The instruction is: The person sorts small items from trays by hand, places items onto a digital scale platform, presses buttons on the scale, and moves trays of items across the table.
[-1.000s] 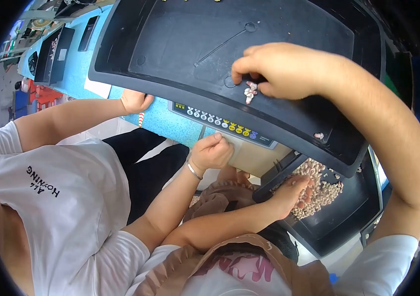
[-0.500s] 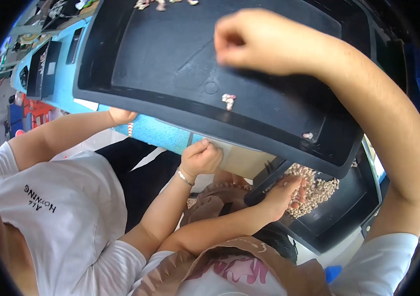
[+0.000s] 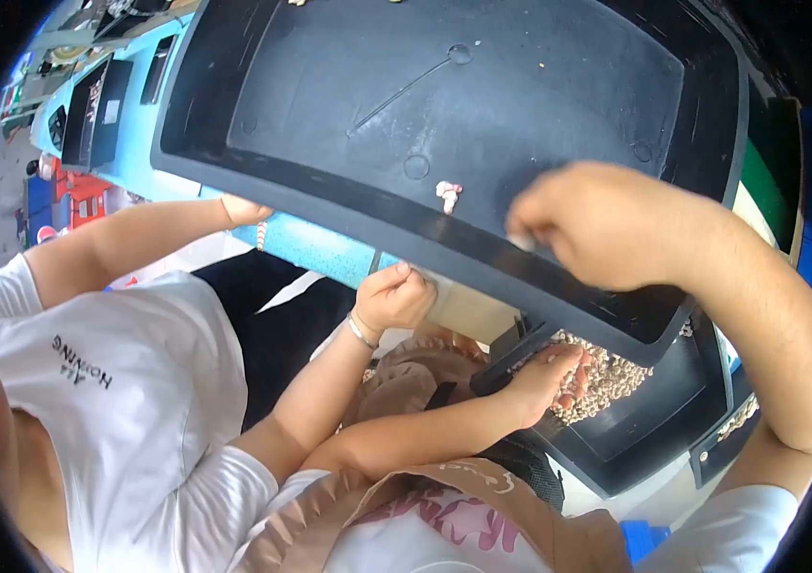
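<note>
My right hand hangs over the front right part of a large black tray, blurred, its fingers curled into a pinch. A small pale spot shows at its fingertips; I cannot make out what it is. Left of that hand lies a small pink-and-white lumpy piece. My left hand rests open in a heap of small beige pieces, fingers partly among them. That heap lies in a lower black tray, partly under the large one.
At left a co-worker in a white shirt has one hand at the large tray's front edge and a closed hand below it. Another black bin stands on a light blue surface, far left.
My right hand has moved down and right, from the tray's middle to its front right corner. A small piece seen there before is out of sight. My left hand stays put.
</note>
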### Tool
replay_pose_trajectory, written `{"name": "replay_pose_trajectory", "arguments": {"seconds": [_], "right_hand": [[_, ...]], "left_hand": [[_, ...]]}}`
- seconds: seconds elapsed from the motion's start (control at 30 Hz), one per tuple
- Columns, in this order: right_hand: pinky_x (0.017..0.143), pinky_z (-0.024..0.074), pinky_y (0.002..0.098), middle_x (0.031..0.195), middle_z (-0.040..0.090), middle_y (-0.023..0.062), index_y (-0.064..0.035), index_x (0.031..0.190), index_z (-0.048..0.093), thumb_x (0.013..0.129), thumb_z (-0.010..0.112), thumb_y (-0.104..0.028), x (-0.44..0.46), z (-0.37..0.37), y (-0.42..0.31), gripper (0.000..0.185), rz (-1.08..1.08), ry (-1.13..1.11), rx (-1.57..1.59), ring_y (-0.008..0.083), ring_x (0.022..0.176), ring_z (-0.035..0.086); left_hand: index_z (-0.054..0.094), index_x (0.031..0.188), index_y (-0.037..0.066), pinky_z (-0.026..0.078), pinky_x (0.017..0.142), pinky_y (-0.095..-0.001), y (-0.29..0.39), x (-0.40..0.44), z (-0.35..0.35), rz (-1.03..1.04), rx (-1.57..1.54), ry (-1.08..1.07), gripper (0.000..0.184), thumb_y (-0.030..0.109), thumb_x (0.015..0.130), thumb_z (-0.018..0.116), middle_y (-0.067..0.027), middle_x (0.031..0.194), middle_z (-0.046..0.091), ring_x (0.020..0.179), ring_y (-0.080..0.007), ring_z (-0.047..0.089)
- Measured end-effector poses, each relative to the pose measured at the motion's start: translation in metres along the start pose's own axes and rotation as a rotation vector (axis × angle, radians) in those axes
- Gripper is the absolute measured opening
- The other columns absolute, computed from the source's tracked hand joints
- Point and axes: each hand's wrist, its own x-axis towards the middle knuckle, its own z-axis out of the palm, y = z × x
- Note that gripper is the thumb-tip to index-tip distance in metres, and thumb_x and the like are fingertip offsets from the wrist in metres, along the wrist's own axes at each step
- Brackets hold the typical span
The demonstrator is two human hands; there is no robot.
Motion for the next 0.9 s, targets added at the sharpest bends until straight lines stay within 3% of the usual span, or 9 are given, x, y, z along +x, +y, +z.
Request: {"name": "replay_pose_trajectory", "arguments": {"seconds": [0.1, 0.23, 0.43, 0.57, 0.6, 0.63, 0.7, 0.77, 0.9], "right_hand": [[0.076, 0.0478, 0.0368, 0.088, 0.061, 0.0169, 0.0007, 0.09, 0.061, 0.077, 0.05, 0.001, 0.003, -0.003, 0.0, 0.017, -0.107, 0.481, -0.087, 0.0316, 0.084, 0.059], [0.081, 0.0443, 0.0258, 0.097, 0.061, 0.009, -0.001, 0.1, 0.06, 0.088, 0.051, -0.004, -0.046, -0.009, -0.02, 0.015, -0.052, 0.7, 0.092, 0.016, 0.092, 0.059], [0.087, 0.0451, 0.0334, 0.104, 0.06, 0.013, -0.005, 0.101, 0.062, 0.083, 0.061, -0.004, -0.11, 0.058, -0.055, 0.019, 0.07, 0.817, -0.26, 0.0264, 0.099, 0.058], [0.07, 0.0457, 0.0297, 0.092, 0.062, 0.0119, 0.001, 0.1, 0.063, 0.075, 0.063, 0.006, -0.112, 0.095, -0.065, 0.026, 0.028, 1.106, -0.401, 0.023, 0.08, 0.058], [0.075, 0.0462, 0.0279, 0.097, 0.063, 0.0136, 0.0002, 0.106, 0.061, 0.082, 0.055, 0.009, -0.115, 0.104, -0.077, 0.026, 0.053, 1.051, -0.257, 0.0229, 0.084, 0.06], [0.07, 0.0458, 0.0267, 0.093, 0.063, 0.013, -0.0004, 0.108, 0.061, 0.079, 0.053, 0.012, -0.109, 0.117, -0.091, 0.032, 0.031, 1.006, -0.011, 0.0203, 0.079, 0.059], [0.064, 0.0477, 0.0343, 0.085, 0.061, 0.0166, -0.0057, 0.116, 0.058, 0.073, 0.055, 0.008, -0.093, 0.134, -0.117, 0.045, 0.06, 0.741, 0.141, 0.027, 0.07, 0.059], [0.062, 0.0473, 0.0417, 0.079, 0.06, 0.0183, -0.0096, 0.127, 0.048, 0.077, 0.054, 0.0, -0.075, 0.155, -0.127, 0.051, 0.153, 0.58, 0.107, 0.0362, 0.069, 0.059], [0.059, 0.0464, 0.0415, 0.073, 0.059, 0.0172, -0.0074, 0.127, 0.048, 0.077, 0.054, 0.002, -0.067, 0.166, -0.142, 0.051, 0.084, 0.735, 0.132, 0.0357, 0.065, 0.058]], "left_hand": [[0.057, 0.096, 0.013, 0.041, 0.05, -0.0239, -0.042, 0.002, 0.07, -0.119, 0.013, 0.004, 0.026, 0.038, 0.09, 0.051, 0.0, 0.074, 0.056, 0.062, -0.0102, 0.055], [0.056, 0.096, 0.014, 0.041, 0.049, -0.0232, -0.044, 0.001, 0.067, -0.122, -0.002, 0.02, 0.023, 0.035, 0.09, 0.051, 0.0007, 0.075, 0.055, 0.061, -0.0099, 0.055], [0.056, 0.095, 0.012, 0.039, 0.05, -0.0253, -0.043, -0.001, 0.067, -0.02, -0.035, -0.045, 0.022, 0.032, 0.093, 0.048, -0.0006, 0.076, 0.056, 0.063, -0.0123, 0.055], [0.056, 0.093, 0.013, 0.04, 0.051, -0.0259, -0.041, -0.005, 0.068, 0.054, -0.044, -0.113, 0.023, 0.034, 0.093, 0.048, -0.0003, 0.077, 0.056, 0.065, -0.0122, 0.056], [0.055, 0.092, 0.013, 0.04, 0.051, -0.026, -0.037, -0.009, 0.071, 0.076, -0.027, -0.107, 0.022, 0.034, 0.092, 0.047, -0.0004, 0.076, 0.056, 0.064, -0.0121, 0.055], [0.053, 0.091, 0.013, 0.041, 0.051, -0.0261, -0.035, -0.013, 0.073, 0.095, -0.005, -0.099, 0.021, 0.033, 0.092, 0.047, -0.0005, 0.075, 0.055, 0.063, -0.012, 0.055], [0.052, 0.095, 0.013, 0.042, 0.053, -0.0266, -0.037, -0.022, 0.077, 0.119, -0.01, -0.093, 0.021, 0.033, 0.09, 0.051, -0.001, 0.078, 0.056, 0.065, -0.0122, 0.055], [0.051, 0.099, 0.013, 0.043, 0.054, -0.0272, -0.033, -0.034, 0.075, 0.148, -0.022, -0.076, 0.022, 0.032, 0.089, 0.054, -0.0015, 0.08, 0.056, 0.067, -0.0124, 0.056], [0.049, 0.107, 0.012, 0.045, 0.057, -0.0282, -0.031, -0.047, 0.077, 0.171, -0.023, -0.04, 0.031, 0.032, 0.085, 0.062, -0.0025, 0.085, 0.058, 0.07, -0.0129, 0.056]]}}
